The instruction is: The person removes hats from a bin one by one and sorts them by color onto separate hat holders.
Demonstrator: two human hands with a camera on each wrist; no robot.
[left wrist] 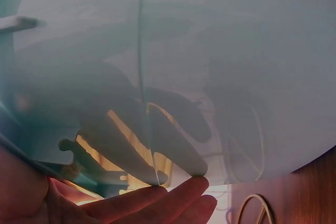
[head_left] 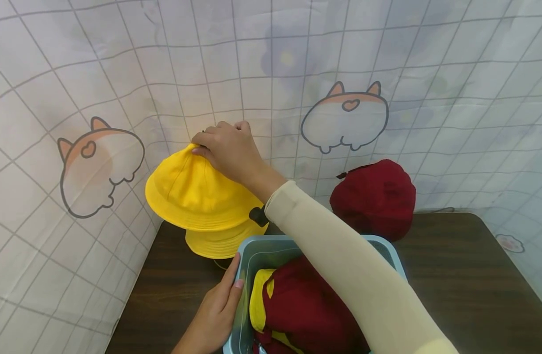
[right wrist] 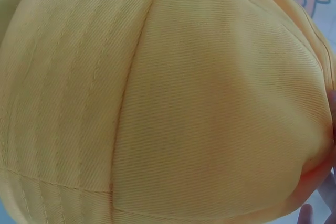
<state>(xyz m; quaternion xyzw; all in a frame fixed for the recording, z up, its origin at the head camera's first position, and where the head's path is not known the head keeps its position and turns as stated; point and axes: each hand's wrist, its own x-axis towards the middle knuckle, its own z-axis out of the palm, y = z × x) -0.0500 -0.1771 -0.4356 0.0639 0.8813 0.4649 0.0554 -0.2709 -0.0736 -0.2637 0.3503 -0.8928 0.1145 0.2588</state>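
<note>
Light-blue plastic basin (head_left: 271, 238) at near centre of the worktop (head_left: 447, 260). Clock positions below are from the basin's middle, head view, 12 away from the person.

Basin contents: dark-red cloth (head_left: 306, 300) bunched across the middle, partly hidden by the cream sleeve (head_left: 341, 260); yellow cloth piece (head_left: 257, 305) on its 9 o'clock side, near the basin wall. Number of separate items inside: cannot tell.

Left hand (head_left: 215, 305) at 9 o'clock, fingers fairly straight against the outer wall, thumb lying on the rim. Right hand (head_left: 228, 147) at 11, narrow, pinching the crown top of the upper yellow bucket hat (head_left: 200, 196). That hat is at 10 to 11 o'clock, brim downward, tilted slightly; stitched brim and panel seams fill the right wrist view. Lower yellow hat (head_left: 228, 243) directly beneath, mostly covered; contact between the two unclear.

Dark-red cloth hat (head_left: 372, 201) at 1 o'clock, beyond the basin, near the wall sheet (head_left: 452, 113).

Surface: dark brown, wood-grained. Sheet: white with grey grid lines; cartoon animal prints at 10 (head_left: 102, 167) and 12 to 1 (head_left: 346, 125).
</note>
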